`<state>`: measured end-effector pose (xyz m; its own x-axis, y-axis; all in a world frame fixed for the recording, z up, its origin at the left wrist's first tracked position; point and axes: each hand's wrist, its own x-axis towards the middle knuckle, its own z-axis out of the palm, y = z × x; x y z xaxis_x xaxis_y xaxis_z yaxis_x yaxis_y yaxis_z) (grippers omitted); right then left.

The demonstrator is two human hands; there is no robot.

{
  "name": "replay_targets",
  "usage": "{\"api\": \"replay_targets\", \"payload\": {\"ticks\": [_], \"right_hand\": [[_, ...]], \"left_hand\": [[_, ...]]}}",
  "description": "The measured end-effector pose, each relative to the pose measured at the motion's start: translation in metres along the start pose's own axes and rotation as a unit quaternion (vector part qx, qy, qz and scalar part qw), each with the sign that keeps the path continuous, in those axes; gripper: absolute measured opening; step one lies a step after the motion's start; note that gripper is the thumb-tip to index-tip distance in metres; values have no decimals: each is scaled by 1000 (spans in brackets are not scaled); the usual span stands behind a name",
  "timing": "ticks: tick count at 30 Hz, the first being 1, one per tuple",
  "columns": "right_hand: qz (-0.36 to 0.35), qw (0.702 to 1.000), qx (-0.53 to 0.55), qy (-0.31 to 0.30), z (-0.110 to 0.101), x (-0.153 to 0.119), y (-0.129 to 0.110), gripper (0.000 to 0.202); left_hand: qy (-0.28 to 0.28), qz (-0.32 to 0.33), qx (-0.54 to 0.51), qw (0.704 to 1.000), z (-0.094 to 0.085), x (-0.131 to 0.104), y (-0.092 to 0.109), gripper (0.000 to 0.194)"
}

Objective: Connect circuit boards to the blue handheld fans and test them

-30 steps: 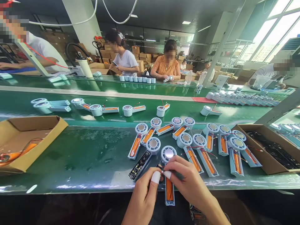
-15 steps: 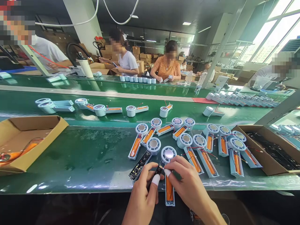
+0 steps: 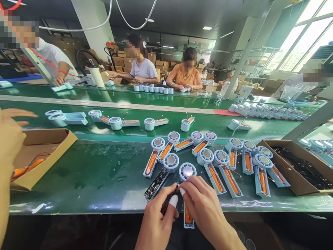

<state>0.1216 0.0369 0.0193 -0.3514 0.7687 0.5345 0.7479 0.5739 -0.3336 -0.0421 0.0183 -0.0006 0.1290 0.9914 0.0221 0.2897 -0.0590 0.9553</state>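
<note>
Near the front edge of the green bench, my left hand grips a small black circuit board between thumb and fingers. White covers sit on the tips of some fingers. My right hand is pinched at the board's upper end, on something too small to make out. Just behind and partly under my right hand lies a light blue fan unit with an orange battery in its handle. To the left, another fan unit has a black board lying along its handle.
Many fan units with orange batteries cover the right of the bench. An open box of black boards stands at right, another box at left. Another person's arm reaches in at far left. Co-workers sit opposite.
Another person's arm has come in over the left box. The fan units on the belt have shifted slightly right. My right fingers have closed in over the board's end.
</note>
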Motion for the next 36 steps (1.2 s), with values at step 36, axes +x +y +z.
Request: {"api": "replay_targets", "payload": {"ticks": [36], "right_hand": [[124, 964, 210, -107, -17, -19, 15, 22]], "left_hand": [[-25, 96, 207, 973, -12, 9, 9, 51]]}}
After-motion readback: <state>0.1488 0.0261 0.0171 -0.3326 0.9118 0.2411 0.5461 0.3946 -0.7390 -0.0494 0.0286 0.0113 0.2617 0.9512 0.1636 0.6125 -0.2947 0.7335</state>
